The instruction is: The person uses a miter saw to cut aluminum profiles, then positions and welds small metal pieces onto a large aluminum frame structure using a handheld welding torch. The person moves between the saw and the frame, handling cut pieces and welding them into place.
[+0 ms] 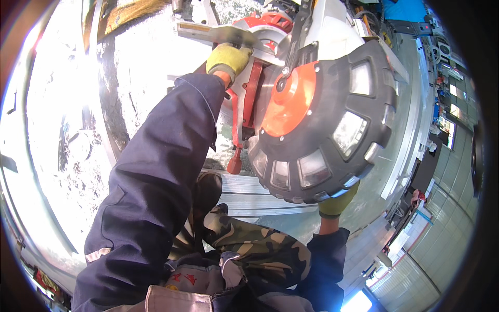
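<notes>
Looking heavy and stiff, the saw sits right, better held by red metalwork than windowed guard; left hand at the far grey bar, right hand by the guard's near rim; I can't tell their fingers' grip.

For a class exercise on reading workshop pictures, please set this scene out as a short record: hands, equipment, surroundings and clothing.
Left hand: yellow-gloved, at a grey metal bar; finger closure unclear
Right hand: yellow-gloved, at the lower edge of a round black guard, partly hidden; grip unclear
Guard details: clear panels, orange plate
Beside guard: red handle
Below guard in view: silver bars
Clothing: dark blue sleeves, camouflage trousers
</notes>
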Available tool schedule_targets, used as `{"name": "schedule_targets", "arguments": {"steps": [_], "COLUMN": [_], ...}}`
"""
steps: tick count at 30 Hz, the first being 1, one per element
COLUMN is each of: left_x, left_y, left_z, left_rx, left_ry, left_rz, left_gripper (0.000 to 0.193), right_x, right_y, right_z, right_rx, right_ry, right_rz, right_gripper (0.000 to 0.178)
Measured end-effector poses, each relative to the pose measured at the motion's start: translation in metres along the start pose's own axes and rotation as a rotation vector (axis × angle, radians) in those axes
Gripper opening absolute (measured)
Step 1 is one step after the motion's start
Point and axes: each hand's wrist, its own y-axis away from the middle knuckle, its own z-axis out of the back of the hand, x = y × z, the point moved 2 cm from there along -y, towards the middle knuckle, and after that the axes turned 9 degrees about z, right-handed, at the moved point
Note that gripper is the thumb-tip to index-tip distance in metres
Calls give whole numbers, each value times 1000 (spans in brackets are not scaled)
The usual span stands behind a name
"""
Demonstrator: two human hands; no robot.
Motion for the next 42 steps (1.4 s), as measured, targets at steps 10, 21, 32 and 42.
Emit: {"name": "schedule_targets", "arguments": {"steps": [10,21,32,42], "left_x": [-6,6,76,63], "left_y": [6,-3,84,177], "left_z": [2,-7,99,164], "left_rx": [52,233,462,863], "left_ry": [25,385,932,1331], "left_rz": [26,82,246,216], "left_gripper": [55,31,34,40], "right_x": [28,12,-19,-86], "right_y": [-19,-53,-241,-321], "right_z": [-12,44,170,177], "right_rx": [-30,-79,-101,-293], "right_ry": [59,82,-157,-104], "right_rz": [61,244,194,184], "right_gripper": [48,54,70,71]}}
